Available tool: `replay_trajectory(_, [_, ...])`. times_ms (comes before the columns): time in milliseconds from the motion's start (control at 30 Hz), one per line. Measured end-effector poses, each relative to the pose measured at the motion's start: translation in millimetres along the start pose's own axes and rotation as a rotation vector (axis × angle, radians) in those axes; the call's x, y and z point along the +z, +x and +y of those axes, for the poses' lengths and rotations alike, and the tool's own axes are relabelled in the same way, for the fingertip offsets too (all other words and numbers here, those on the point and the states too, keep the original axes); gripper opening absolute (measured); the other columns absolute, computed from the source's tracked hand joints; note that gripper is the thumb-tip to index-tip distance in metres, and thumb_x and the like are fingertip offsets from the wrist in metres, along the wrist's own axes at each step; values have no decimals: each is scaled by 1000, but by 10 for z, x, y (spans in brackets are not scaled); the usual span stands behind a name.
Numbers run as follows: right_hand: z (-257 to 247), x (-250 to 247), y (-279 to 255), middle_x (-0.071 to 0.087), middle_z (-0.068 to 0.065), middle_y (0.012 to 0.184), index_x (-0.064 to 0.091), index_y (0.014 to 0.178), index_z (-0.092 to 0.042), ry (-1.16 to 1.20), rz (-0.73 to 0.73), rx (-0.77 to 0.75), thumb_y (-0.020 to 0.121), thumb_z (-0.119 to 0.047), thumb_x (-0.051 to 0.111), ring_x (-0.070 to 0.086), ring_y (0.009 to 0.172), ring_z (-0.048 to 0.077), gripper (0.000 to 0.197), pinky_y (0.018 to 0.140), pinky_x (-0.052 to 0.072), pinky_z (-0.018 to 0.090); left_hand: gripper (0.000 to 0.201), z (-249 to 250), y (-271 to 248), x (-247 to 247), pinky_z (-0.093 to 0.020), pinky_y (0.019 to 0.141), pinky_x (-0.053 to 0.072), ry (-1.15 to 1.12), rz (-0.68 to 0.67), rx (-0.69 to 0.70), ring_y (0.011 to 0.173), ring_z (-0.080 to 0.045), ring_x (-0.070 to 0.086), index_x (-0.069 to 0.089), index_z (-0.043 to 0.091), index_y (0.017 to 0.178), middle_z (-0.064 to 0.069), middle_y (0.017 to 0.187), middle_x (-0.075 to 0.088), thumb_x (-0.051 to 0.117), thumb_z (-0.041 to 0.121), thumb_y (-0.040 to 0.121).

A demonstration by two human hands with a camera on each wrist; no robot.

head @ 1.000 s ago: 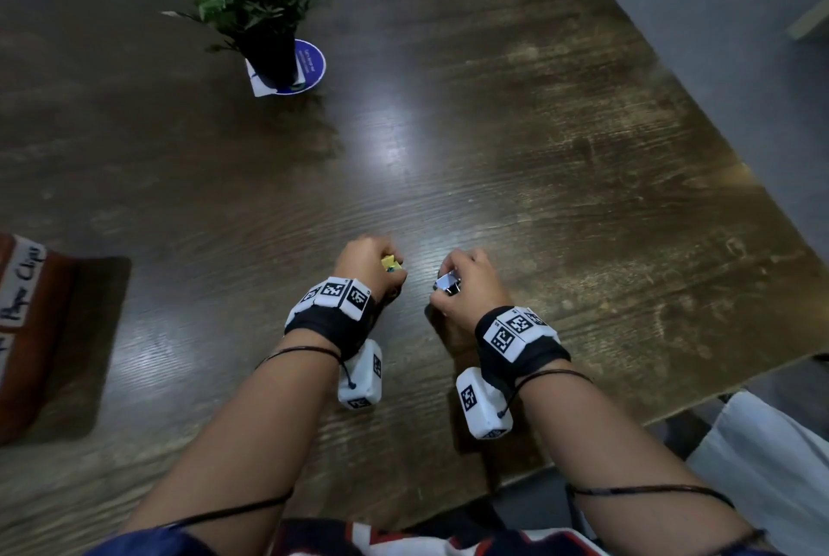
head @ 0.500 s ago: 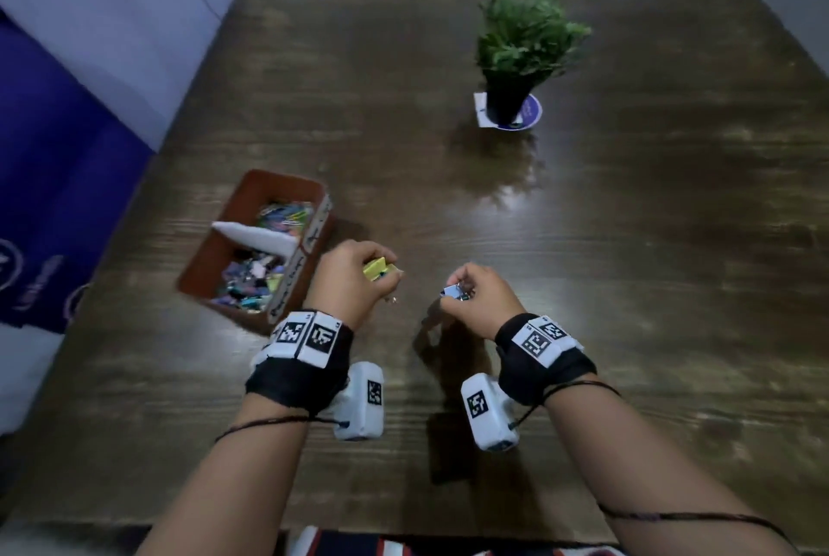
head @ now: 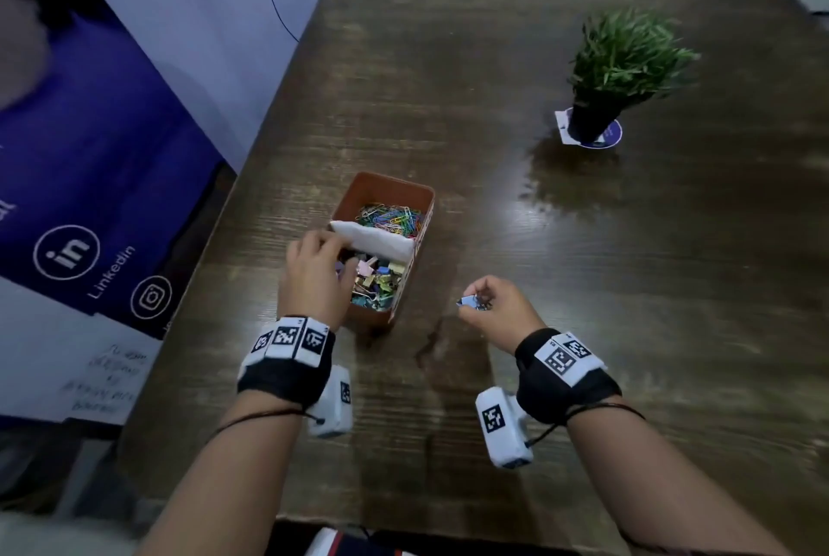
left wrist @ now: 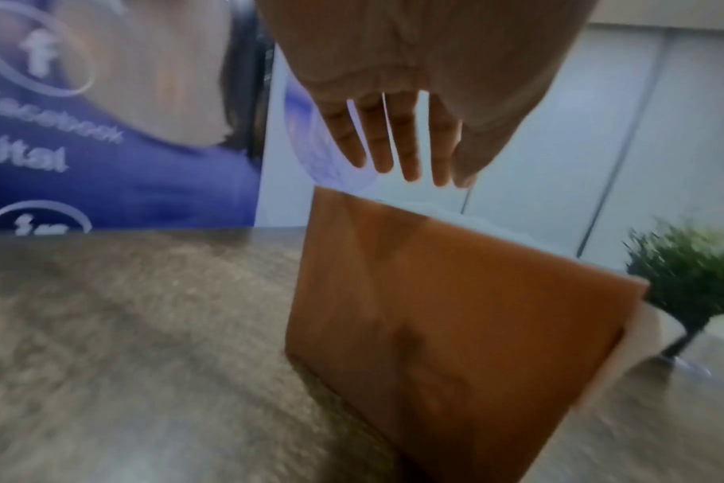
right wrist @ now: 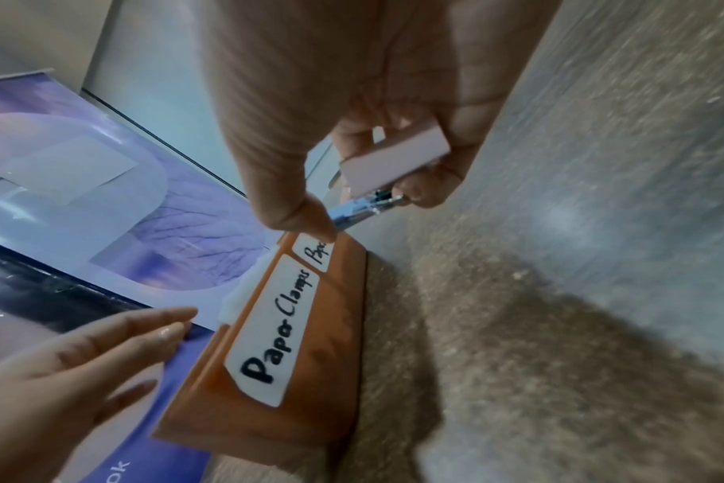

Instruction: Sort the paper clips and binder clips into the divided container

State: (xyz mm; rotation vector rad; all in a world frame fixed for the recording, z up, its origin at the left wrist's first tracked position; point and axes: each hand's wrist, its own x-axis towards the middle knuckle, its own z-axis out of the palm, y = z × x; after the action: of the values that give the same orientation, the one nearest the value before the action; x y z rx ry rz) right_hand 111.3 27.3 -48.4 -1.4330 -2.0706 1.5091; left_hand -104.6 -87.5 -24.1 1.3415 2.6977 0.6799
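A brown divided container (head: 425,197) stands at the table's left. Coloured paper clips (head: 394,216) fill its far compartment and binder clips (head: 381,281) its near one, with a white divider (head: 377,239) between. My left hand (head: 329,254) hovers over the near compartment; in the left wrist view its fingers (left wrist: 393,157) are straight above the container (left wrist: 455,310) and hold nothing. To the right of the box my right hand (head: 480,302) pinches a blue binder clip (head: 469,302). The right wrist view shows a pale binder clip (right wrist: 393,160) in it too, above the blue one (right wrist: 352,209).
A potted plant (head: 623,61) on a blue coaster stands at the far right of the wooden table (head: 583,286). A purple banner (head: 89,151) hangs beside the table's left edge. The container's side carries a "Paper Clamps" label (right wrist: 277,323).
My left hand moved left from the table's middle to over the container's near compartment; its fingers straightened and the yellow clip is gone from it. The right hand still pinches its clips.
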Motion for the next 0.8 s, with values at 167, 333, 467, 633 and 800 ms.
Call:
replay_trajectory(167, [-652,125,14,55,5,101,56,82,-20,9,50,-219,76,-15,71,53,84,13,16,69,40,14,57,-297,-59,167,-41,117,16,-77,-107,-123,145,-28,16,22,12,152,-6,159,18,41,27,100])
replay_trajectory(333, [-1171,590,148,43,-1,104,60,100,-17,-21,164,-550,79,-13,67,48,91,3,22,83,41,9,56,-406,-46,281,-38,118,13,-130,-124,-102,147,-26,14,16,9,153,-8,160,16,33,28,103])
replay_trajectory(467, [-1005,890,352,51,9,120,60,121,-16,-629,-129,-530,90,-13,54,49,113,29,32,97,43,40,54,-448,-38,300,-39,117,15,-154,-107,-85,146,-27,17,18,9,152,-8,159,20,35,23,102])
replay_trajectory(633, [-817,636,192,55,3,119,62,117,-14,-486,42,-613,89,-10,51,48,112,22,30,89,46,36,55,-371,-72,218,-42,119,9,-78,-140,-116,148,-24,6,13,12,153,-5,161,13,31,27,103])
replay_trajectory(800, [-400,48,75,54,5,116,61,115,-12,-512,125,-503,84,-8,55,47,109,25,31,92,44,38,63,107,-161,195,-40,120,2,0,-77,181,149,-24,2,22,15,152,-5,161,8,23,42,95])
